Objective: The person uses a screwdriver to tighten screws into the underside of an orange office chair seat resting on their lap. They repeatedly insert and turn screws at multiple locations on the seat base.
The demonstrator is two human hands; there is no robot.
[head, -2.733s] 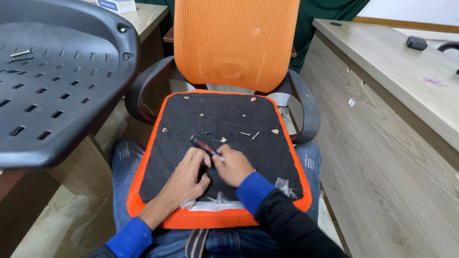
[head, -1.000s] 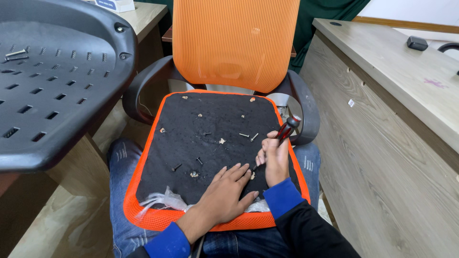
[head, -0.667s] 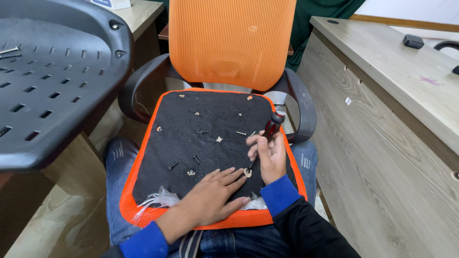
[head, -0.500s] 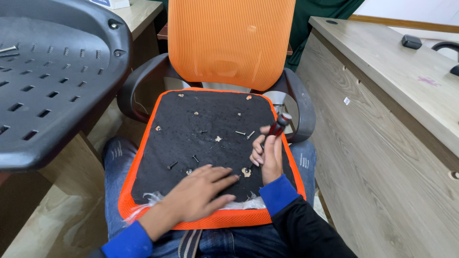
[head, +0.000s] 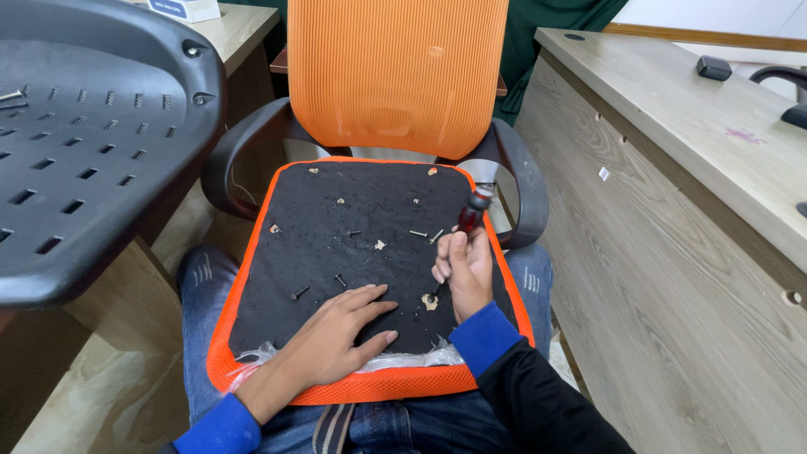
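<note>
Several loose screws (head: 419,234) lie scattered across the black underside of an orange-rimmed seat pad (head: 370,252), which rests across the person's lap in the lower middle of the frame. By that showing, the fastening work looks only partly done: some fixing points along the pad's far edge carry pale fittings, while screws at the centre lie free and unseated. The right hand (head: 462,269) is closed around a red-and-black screwdriver (head: 469,214), held nearly upright with its tip down at a pale fitting (head: 429,302) near the pad's lower right, so one screw seems to be in hand there. The left hand (head: 340,336) lies flat, fingers spread, pressing the pad near its front edge, holding nothing. An orange mesh chair back (head: 395,76) with black armrests stands just beyond the pad, a black perforated plastic shell (head: 84,143) fills the upper left, and a wooden desk (head: 672,168) runs down the right side.
</note>
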